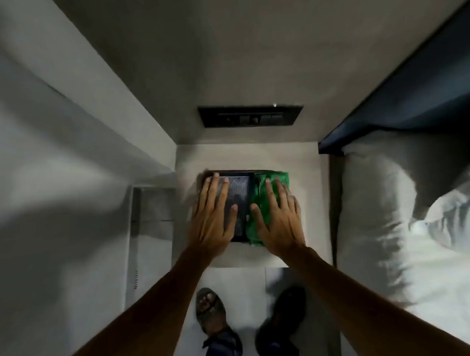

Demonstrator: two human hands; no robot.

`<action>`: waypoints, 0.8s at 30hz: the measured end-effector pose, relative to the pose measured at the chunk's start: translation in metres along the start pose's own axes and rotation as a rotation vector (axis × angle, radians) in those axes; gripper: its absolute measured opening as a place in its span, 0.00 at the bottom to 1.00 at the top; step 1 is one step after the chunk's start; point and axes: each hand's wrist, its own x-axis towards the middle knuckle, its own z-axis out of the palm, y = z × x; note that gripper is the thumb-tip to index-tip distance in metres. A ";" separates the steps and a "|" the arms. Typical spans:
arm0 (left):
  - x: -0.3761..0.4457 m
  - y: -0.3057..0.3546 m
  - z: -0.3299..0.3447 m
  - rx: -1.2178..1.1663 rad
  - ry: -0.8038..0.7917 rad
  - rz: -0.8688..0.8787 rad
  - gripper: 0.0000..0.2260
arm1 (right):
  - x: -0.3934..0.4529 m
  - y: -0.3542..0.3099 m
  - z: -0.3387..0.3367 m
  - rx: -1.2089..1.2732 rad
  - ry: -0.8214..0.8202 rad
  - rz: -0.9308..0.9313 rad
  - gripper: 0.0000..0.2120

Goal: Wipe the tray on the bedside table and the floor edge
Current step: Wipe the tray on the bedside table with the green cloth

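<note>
A dark rectangular tray (240, 194) lies on the pale bedside table (307, 174) in the middle of the view. My left hand (213, 219) rests flat on the tray's left half, fingers spread, holding nothing. My right hand (278, 219) presses flat on a green cloth (261, 187) that covers the tray's right half. The cloth hides that side of the tray. The picture is blurred by motion.
A bed with a white pillow (387, 197) and a dark headboard (414, 86) runs along the right. A black switch panel (249, 118) sits on the wall behind the table. A grey wall (50, 160) closes the left. My sandalled feet (211, 309) stand on the light floor below.
</note>
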 end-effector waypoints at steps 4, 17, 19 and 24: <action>0.025 -0.035 0.056 0.055 -0.006 0.018 0.29 | 0.042 0.029 0.052 -0.066 0.041 0.037 0.35; 0.030 -0.064 0.128 0.167 0.041 0.080 0.28 | 0.060 0.044 0.122 -0.387 0.251 0.006 0.37; 0.031 -0.065 0.128 0.169 0.030 0.072 0.28 | 0.061 0.043 0.124 -0.399 0.239 0.011 0.36; 0.031 -0.067 0.131 0.181 0.061 0.071 0.27 | 0.060 0.041 0.127 -0.385 0.265 -0.011 0.32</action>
